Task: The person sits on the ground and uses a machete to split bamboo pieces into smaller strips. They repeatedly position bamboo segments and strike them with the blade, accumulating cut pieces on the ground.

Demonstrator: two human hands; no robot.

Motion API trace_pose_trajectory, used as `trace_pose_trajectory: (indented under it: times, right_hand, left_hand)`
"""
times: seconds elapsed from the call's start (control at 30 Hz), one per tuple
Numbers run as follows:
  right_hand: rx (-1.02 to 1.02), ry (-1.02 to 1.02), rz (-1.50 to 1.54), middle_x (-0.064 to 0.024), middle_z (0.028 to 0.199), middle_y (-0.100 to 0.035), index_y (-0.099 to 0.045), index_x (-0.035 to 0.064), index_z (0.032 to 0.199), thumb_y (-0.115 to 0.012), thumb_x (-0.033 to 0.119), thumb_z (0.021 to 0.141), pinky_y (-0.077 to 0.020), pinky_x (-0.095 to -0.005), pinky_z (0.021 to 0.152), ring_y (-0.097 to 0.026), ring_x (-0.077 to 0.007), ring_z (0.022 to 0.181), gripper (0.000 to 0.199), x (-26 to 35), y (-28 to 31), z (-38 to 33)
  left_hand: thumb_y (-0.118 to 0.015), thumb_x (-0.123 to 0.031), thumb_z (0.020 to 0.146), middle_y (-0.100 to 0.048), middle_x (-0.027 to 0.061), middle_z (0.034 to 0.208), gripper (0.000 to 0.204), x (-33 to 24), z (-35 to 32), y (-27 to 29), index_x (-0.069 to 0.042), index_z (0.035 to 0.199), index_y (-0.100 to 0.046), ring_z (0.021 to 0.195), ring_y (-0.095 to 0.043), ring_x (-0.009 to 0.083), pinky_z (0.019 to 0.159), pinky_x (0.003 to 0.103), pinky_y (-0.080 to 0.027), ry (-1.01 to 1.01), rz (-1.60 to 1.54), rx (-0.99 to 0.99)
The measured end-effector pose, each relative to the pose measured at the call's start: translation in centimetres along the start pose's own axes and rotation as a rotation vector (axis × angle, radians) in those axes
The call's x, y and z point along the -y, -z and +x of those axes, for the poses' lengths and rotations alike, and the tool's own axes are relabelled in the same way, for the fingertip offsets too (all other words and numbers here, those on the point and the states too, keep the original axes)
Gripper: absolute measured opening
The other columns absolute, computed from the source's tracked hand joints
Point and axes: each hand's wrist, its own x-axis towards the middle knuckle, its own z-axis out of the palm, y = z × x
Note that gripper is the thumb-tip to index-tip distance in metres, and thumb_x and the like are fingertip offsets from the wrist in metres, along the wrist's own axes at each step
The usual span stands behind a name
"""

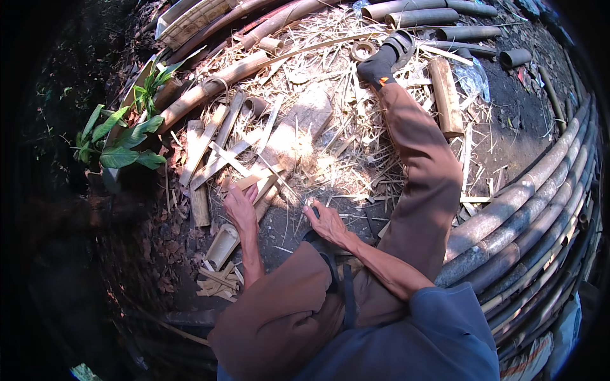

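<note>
My left hand point(240, 206) is closed around the near end of a short, flat bamboo piece point(256, 178). In my right hand point(327, 222) is the dark handle of what looks like a knife point(283, 179). Its long thin blade slants up and left, its tip beyond the bamboo piece. Whether blade and bamboo touch, I cannot tell. Beneath both lies a length of split bamboo point(267, 202). By my left forearm a halved bamboo section point(223, 246) rests on the ground, with a small pile of cut bamboo pieces point(219, 282) beside it.
Bamboo shavings point(343, 120) cover the ground ahead, around a flat wooden board point(308, 114). Long bamboo poles point(508, 209) are stacked at the right. A bamboo pole point(216, 82) and a leafy plant point(121, 136) bound the left. My outstretched leg point(422, 159) crosses the right side.
</note>
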Motion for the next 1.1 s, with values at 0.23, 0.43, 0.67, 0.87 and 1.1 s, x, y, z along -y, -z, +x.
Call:
trace_pose_trajectory:
  times: [0.23, 0.43, 0.67, 0.87, 1.1]
  right_hand:
    - [-0.003, -0.048, 0.037, -0.0334, 0.079, -0.062, -0.058, -0.0014, 0.106, -0.046, 0.046, 0.097, -0.0481, -0.0523, 0.075, -0.062, -0.05, 0.085, 0.049, -2.3, -1.2, 0.1]
    - [-0.031, -0.049, 0.03, -0.0322, 0.075, -0.061, -0.057, 0.001, 0.106, -0.046, 0.045, 0.097, -0.0461, -0.0546, 0.072, -0.061, -0.0509, 0.08, 0.047, -2.9, -1.0, 0.7]
    - [0.002, -0.135, -0.085, -0.0357, 0.086, -0.062, -0.058, 0.0008, 0.101, -0.044, 0.049, 0.096, -0.0464, -0.0535, 0.077, -0.059, -0.053, 0.09, 0.05, -3.8, -0.6, 2.0]
    - [-0.124, -0.019, -0.439, -0.0333, 0.112, -0.057, -0.055, 0.0002, 0.12, -0.044, 0.044, 0.098, -0.0479, -0.0496, 0.081, -0.058, -0.0475, 0.101, 0.051, -2.9, -1.3, 1.5]
    - [0.066, 0.81, -0.553, -0.0148, 0.102, -0.064, -0.056, 0.0101, 0.125, -0.059, 0.051, 0.089, -0.0476, -0.046, 0.092, -0.064, -0.0299, 0.093, 0.055, 8.7, 2.4, 2.3]
  left_hand:
    - [-0.031, -0.025, 0.102, -0.058, 0.0316, 0.11, 0.051, 0.9, -0.3, 0.4, 0.023, 0.114, -0.045, 0.1, -0.065, 0.0405, 0.085, 0.04, -0.059, -0.031, 0.054, 0.01]
    - [-0.03, -0.026, 0.104, -0.058, 0.0306, 0.11, 0.051, 1.2, -0.9, 0.7, 0.022, 0.114, -0.046, 0.101, -0.065, 0.0396, 0.086, 0.041, -0.058, -0.003, 0.039, -0.028]
    - [-0.032, -0.03, 0.105, -0.057, 0.0271, 0.115, 0.048, 2.0, -2.4, 5.1, 0.012, 0.124, -0.044, 0.105, -0.063, 0.0385, 0.09, 0.042, -0.056, -0.033, -0.192, -0.12]
    - [-0.035, -0.034, 0.105, -0.06, 0.028, 0.109, 0.044, 2.3, -5.4, 13.4, 0.008, 0.114, -0.046, 0.104, -0.064, 0.0375, 0.093, 0.044, -0.055, 0.058, -0.599, -0.252]
    - [-0.036, -0.035, 0.104, -0.065, 0.0215, 0.1, 0.044, 4.1, -7.9, 13.3, 0.005, 0.112, -0.051, 0.088, -0.069, 0.0302, 0.082, 0.04, -0.059, 0.103, -0.337, 0.133]
